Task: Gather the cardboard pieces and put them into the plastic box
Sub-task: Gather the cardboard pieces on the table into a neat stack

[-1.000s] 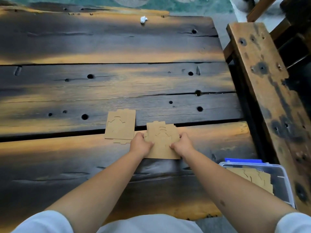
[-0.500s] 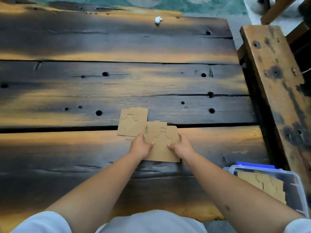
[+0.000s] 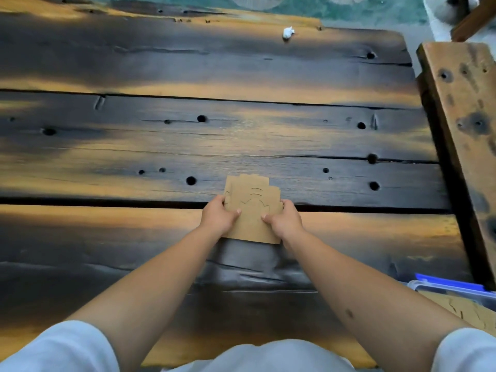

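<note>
Head view, near to far: plastic box (image 3: 440, 287) sits at the lower right corner, only partly in frame, with cardboard already lying inside it. Farther out, left hand (image 3: 218, 218) and right hand (image 3: 285, 221) each pinch a side of the cardboard pieces (image 3: 251, 210), thumbs on top, fingers curled under the edges; the stack rests low over the wooden table (image 3: 241, 130), straddling a dark gap between planks. Upper sheets are fanned, notched edges offset, so the stack is not squared. Risk: on the carry to the box, a loose sheet could slide out of the fan, since the grip is at the sides only. A thin piece could also catch in the plank gap. Whether another piece lies hidden under the stack cannot be told. Beyond, a small white scrap (image 3: 288, 32) sits near the far edge. A wooden bench (image 3: 464, 108) stands at right, above the box.
</note>
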`<state>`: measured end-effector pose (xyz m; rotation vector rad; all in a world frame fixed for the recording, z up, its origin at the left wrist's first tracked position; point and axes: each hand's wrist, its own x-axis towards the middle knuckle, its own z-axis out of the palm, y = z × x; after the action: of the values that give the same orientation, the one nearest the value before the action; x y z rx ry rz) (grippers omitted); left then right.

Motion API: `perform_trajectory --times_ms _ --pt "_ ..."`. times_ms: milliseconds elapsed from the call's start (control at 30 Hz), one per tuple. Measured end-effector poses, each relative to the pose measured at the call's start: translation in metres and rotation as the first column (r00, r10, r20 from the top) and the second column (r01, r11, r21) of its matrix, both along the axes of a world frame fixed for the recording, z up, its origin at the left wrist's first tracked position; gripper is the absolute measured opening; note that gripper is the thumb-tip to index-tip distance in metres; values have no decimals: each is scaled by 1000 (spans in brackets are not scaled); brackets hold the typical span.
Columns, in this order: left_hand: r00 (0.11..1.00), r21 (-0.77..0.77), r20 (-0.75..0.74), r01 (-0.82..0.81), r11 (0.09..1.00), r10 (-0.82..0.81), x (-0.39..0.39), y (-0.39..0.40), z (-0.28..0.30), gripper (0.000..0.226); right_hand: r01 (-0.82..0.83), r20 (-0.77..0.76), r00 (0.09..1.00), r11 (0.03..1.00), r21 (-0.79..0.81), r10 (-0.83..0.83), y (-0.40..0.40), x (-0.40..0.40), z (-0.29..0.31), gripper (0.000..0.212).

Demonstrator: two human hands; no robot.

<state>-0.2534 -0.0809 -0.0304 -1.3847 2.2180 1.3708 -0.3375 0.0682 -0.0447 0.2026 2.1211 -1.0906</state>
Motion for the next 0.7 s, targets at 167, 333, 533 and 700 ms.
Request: perform_trajectory --times_ms 167,333,533,700 --pt "996 -38 83 15 999 -11 -12 -18 -9 35 -18 20 1000 997 75 16 -18 -10 -7 44" --pt "986 -70 163 55 996 -43 -21 -26 -18 38 -132 13 991 959 250 133 -31 -16 -10 48" --pt "999 -63 43 17 998 -15 -9 -22 -19 43 -39 4 999 990 136 39 -26 -12 -9 59" --pt "994 -35 -82 67 997 -70 15 -3 -8 66 -221 -130 966 975 39 224 -1 4 3 72"
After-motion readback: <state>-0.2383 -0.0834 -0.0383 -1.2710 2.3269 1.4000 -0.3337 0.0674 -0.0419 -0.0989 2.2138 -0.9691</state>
